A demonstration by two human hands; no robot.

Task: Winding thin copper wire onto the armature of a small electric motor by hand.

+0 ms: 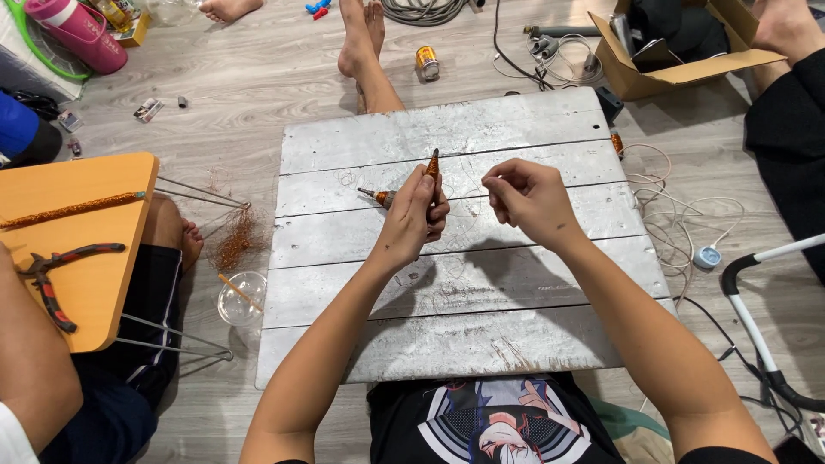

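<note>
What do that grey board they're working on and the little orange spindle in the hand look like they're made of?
The work board looks like wooden planks painted silvery grey: seams run between the boards and the worn paint is scratched. The spindle, pinched upright in the left hand, seems wrapped in fine copper-coloured wire, glossy orange-brown; its core is hidden. The right hand pinches something too thin to identify.

Bright, even indoor light falls from above, casting soft shadows of the forearms on the grey board (516, 344), with sharp focus and slight wide-angle bending at the edges.
</note>
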